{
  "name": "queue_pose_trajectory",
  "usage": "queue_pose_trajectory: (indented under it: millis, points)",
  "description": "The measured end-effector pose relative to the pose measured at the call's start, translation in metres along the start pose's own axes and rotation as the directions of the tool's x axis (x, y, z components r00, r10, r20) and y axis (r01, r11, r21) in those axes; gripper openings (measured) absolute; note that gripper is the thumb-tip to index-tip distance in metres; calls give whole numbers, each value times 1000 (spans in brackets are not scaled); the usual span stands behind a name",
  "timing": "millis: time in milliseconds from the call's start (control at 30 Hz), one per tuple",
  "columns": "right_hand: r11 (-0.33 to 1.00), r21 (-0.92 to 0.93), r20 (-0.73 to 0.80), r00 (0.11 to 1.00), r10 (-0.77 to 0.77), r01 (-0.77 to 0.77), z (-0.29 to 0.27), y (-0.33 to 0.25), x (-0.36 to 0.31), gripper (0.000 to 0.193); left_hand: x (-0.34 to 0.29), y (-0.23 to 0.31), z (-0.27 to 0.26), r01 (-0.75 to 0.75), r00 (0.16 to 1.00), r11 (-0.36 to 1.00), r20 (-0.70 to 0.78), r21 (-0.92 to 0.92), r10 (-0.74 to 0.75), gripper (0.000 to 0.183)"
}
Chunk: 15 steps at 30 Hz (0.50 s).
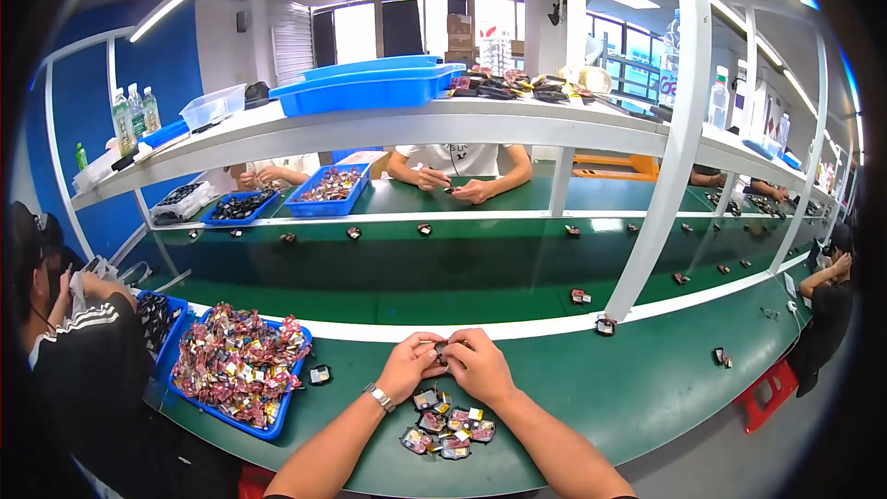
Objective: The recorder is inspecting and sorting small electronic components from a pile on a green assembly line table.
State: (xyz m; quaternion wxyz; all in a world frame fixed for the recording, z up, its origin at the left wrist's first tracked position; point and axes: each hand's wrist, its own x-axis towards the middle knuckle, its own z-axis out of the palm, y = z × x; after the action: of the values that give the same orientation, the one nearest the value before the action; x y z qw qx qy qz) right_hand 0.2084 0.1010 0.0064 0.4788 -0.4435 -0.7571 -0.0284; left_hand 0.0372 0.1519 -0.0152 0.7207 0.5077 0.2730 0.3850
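Note:
My left hand (405,370), with a metal-banded watch on its wrist, and my right hand (480,368) meet over the green bench. Pinched between the fingers of both is a small black electronic part (442,351); the fingers cover most of it. Just below, between my forearms, lies a loose pile of small electronic assemblies (449,425) with black casings, silvery faces and reddish bits. A single assembly (320,375) rests to the left of my hands. Further left, a blue tray (268,431) is heaped with reddish and silver electronic parts.
Beyond my hands a white rail edges a dark green conveyor belt (462,273) carrying scattered assemblies. A white shelf post (647,231) rises at the right, under an overhead shelf with blue trays (360,91). Co-workers sit opposite and on both sides. A red stool (769,395) stands right.

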Motion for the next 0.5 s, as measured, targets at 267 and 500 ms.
queue_pose_trajectory:
  millis: [267,500]
  points:
    - [997,-72,12,1000,-19,20,-1,-8,4,14,-1,0,-1,-5,1000,999,6,-39,6,23]
    - [991,-136,12,1000,4,-3,6,-6,0,13,-1,-1,-1,-1,1000,999,-7,-33,1,22]
